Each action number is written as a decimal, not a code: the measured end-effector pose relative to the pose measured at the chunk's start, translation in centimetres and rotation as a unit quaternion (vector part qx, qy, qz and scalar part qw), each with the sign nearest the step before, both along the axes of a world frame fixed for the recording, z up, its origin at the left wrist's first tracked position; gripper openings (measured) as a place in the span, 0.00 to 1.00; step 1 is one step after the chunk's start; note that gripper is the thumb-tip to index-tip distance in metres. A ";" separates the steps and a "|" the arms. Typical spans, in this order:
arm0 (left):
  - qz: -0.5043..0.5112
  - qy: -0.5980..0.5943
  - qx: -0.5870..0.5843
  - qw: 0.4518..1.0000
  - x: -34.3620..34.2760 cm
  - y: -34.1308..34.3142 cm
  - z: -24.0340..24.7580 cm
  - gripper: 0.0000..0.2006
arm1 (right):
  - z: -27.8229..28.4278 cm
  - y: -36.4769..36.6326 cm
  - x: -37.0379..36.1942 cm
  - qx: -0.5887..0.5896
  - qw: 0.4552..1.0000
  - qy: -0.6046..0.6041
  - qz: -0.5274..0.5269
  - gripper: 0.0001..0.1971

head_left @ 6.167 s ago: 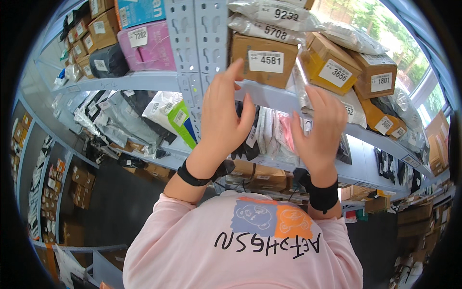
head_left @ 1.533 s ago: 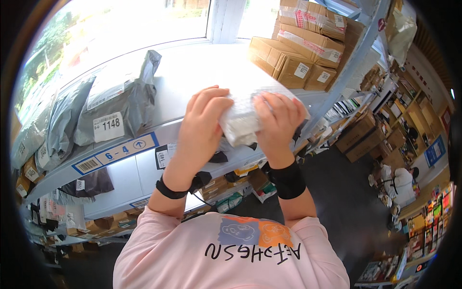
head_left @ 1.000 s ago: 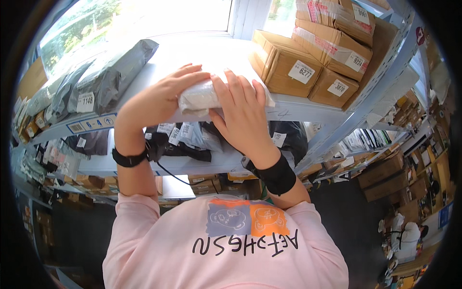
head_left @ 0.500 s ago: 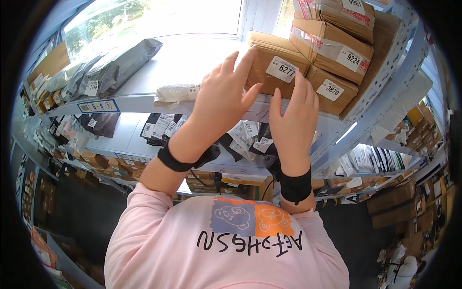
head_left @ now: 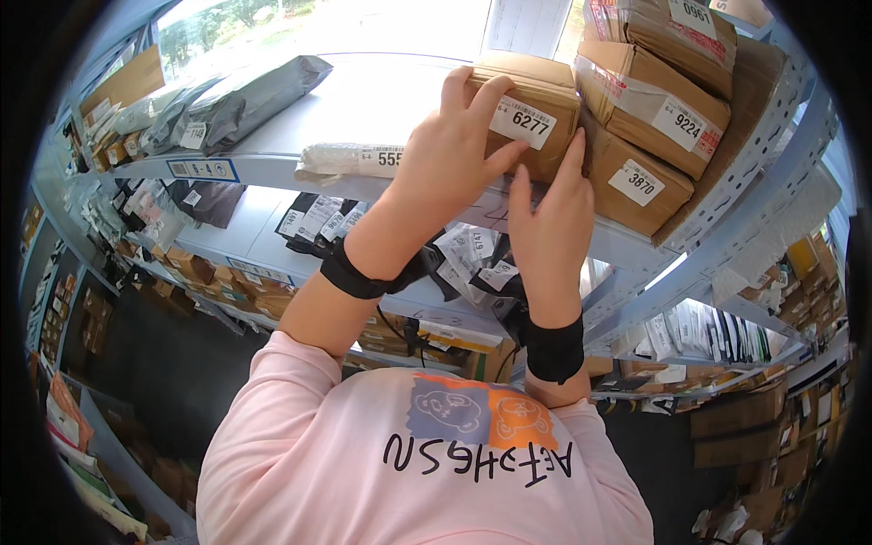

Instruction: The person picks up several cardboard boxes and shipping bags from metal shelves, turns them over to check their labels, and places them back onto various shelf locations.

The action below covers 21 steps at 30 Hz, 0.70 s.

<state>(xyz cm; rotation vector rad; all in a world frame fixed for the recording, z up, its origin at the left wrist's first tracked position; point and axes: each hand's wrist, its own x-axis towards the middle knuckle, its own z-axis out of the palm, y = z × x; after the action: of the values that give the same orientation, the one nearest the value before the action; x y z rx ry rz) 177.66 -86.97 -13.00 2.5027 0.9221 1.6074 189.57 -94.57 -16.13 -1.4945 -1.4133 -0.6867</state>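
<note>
A brown cardboard box with a white label stands at the front of the upper shelf, between my two hands. My left hand grips its left side, with the fingers bent over the upper edge and the thumb on the front by the label. Against the lower right of the same box rests my right hand, its index finger along the right edge and its thumb near the bottom of the front. Beside my left wrist, a white wrapped parcel lies along the shelf edge.
Several taped cartons are stacked right of the box, by a perforated metal upright. Grey plastic parcels lie on the left of the white shelf. Below, a lower shelf holds black parcels. A window is behind.
The box has turned slightly, and a narrow gap shows between it and the stack. My left fingers have curled over its top edge. The view has shifted a little.
</note>
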 end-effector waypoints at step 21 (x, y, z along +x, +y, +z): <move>0.079 -0.060 0.138 0.985 -11.4 1.8 0.8 0.26 | 2.3 6.5 -5.9 -0.119 0.953 0.082 0.267 0.31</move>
<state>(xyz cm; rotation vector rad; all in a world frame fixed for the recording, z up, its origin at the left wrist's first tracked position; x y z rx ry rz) 166.24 -85.19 -12.23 2.5208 0.9635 2.0403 183.64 -88.06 -13.87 -1.2251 -1.7133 -0.0563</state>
